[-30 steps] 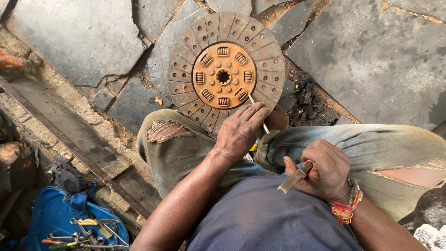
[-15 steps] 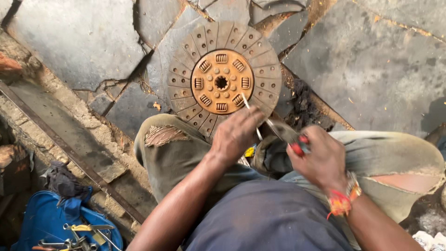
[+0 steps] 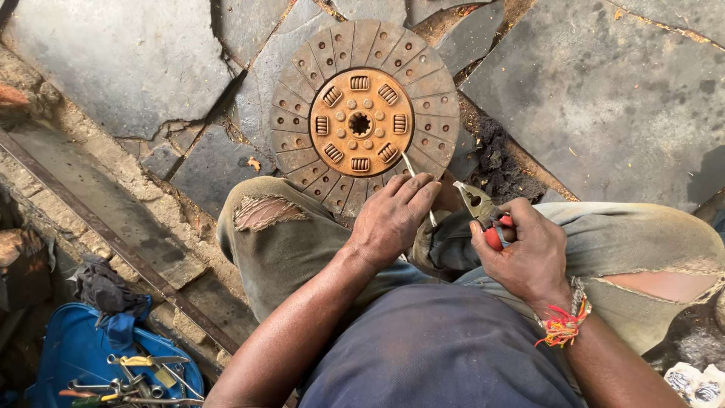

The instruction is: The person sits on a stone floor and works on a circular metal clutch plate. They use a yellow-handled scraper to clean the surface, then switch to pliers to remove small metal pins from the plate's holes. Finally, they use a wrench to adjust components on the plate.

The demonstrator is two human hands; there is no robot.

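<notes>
A round clutch disc [image 3: 364,121] with a rusty orange hub lies flat on the cracked stone floor, just beyond my knees. My left hand [image 3: 393,219] rests by the disc's near edge and pinches a thin metal wire [image 3: 411,168] that pokes up toward the disc. My right hand [image 3: 525,253] grips red-handled pliers [image 3: 481,210], their jaws pointing toward the left hand's fingers and a short way from the wire. A red and yellow thread band circles my right wrist.
Grey stone slabs [image 3: 604,98] with dirt-filled cracks surround the disc. A metal rail [image 3: 113,242] runs diagonally at left. A blue container [image 3: 68,355] at the bottom left holds wrenches and other tools, with a dark rag [image 3: 102,287] beside it.
My right hand has brought the pliers up from my lap toward the left hand. The left hand stayed at the disc's near edge, holding the wire. The camera view shifted slightly.
</notes>
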